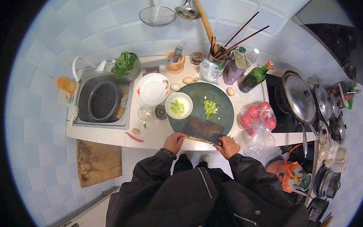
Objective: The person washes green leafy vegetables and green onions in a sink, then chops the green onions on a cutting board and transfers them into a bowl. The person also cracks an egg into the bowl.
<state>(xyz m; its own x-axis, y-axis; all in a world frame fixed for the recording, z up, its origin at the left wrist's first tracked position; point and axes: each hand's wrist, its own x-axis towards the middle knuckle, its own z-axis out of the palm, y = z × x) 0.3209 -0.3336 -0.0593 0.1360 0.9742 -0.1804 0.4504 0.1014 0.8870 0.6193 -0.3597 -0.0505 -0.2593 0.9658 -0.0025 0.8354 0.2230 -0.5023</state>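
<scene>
A Chinese cleaver point(203, 130) with a dark, wide blade lies across the near edge of a round green cutting board point(226, 106). My left hand point(174, 142) pinches the blade's near left corner between thumb and fingers. At its right end my right hand point(227, 146) grips the cleaver, covering part of it. Chopped scallion point(210, 108) is heaped on the board beyond the blade. To its left, a white bowl point(187, 113) rests on the board's edge with more pale green chopped scallion point(177, 108) inside.
A floral white plate point(152, 90), several eggs point(188, 80) and a glass mug point(144, 112) surround the board. Left is a sink point(127, 113); right, a plastic bag of red items point(257, 117) and a lidded wok point(300, 93). A green bottle point(254, 78) leans at the back.
</scene>
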